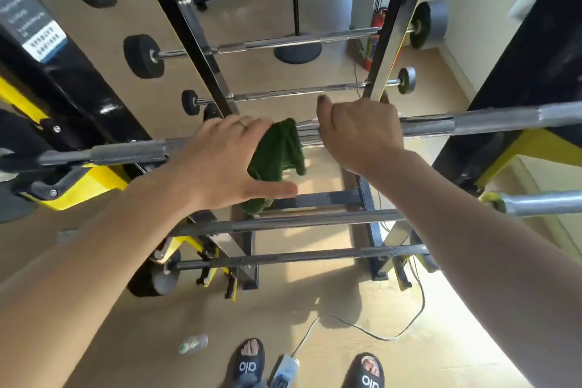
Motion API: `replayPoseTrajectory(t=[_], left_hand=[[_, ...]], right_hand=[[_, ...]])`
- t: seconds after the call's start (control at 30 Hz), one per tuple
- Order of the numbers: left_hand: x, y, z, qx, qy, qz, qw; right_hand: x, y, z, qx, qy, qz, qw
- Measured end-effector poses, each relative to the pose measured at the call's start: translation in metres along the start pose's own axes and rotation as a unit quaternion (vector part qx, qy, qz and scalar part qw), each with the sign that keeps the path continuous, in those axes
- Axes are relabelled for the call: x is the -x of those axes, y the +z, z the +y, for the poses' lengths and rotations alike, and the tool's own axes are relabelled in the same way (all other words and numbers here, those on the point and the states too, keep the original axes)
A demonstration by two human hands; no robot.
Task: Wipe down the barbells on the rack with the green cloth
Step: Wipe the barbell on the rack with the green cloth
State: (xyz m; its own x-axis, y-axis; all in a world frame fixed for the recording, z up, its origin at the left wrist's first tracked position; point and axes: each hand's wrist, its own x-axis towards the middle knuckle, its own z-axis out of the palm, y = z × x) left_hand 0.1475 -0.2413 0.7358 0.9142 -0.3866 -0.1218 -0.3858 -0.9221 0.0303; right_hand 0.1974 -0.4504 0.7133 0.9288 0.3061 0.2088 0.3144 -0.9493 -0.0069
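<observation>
1. Two hands are working on one barbell [472,124], the long bar running left to right across the rack [195,41] at chest height; we are seeing its long axis lying almost level, tilted slightly up toward the right.
2. Our left hand [220,161] is pressing the green cloth [278,151] against the smooth middle of that bar, fingers [252,123] draped over the top and thumb spread out below, so the cloth is hanging down under the palm rather than being bunched in a fist.
3. Our right hand [362,132] is gripping the same bar just beside the cloth, fingers curled over it, steadying it.
4. We are judging that the coming wipe turns on this: the cloth is sitting between the two hands, touching the bar, and the free run lies leftward along the bar's axis toward the knurled section [126,153], since the right hand is blocking the other way.
5. Several other barbells [299,41] are resting on pegs above and below, well apart from the cloth.
</observation>
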Motion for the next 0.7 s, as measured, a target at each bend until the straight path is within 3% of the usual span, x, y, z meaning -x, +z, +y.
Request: replayPoseTrajectory(t=[0.1,0.23,0.3,0.43,0.5,0.63,0.7], left_hand=[[-0.012,0.001,0.0,0.094,-0.039,0.031,0.994],[-0.039,0.02,0.028,-0.013,-0.127,0.18,0.975],[-0.048,0.02,0.052,-0.009,-0.168,0.204,0.965],[-0.108,0.019,0.144,-0.038,-0.056,0.235,0.97],[-0.13,0.012,0.188,-0.018,-0.042,0.207,0.977],[-0.135,0.012,0.183,-0.044,-0.007,0.182,0.982],[-0.123,0.016,0.156,-0.071,0.004,0.17,0.983]], right_hand=[[0.005,-0.003,0.007,-0.041,-0.021,0.046,0.998],[0.013,-0.01,0.044,-0.018,0.031,0.066,0.997],[0.019,-0.013,0.069,-0.008,0.073,0.061,0.995],[0.029,-0.016,0.115,0.019,0.132,0.045,0.99],[0.04,-0.022,0.131,0.019,0.172,-0.017,0.985],[0.045,-0.018,0.154,0.029,0.179,-0.064,0.981],[0.04,-0.016,0.163,0.062,0.174,-0.037,0.982]])
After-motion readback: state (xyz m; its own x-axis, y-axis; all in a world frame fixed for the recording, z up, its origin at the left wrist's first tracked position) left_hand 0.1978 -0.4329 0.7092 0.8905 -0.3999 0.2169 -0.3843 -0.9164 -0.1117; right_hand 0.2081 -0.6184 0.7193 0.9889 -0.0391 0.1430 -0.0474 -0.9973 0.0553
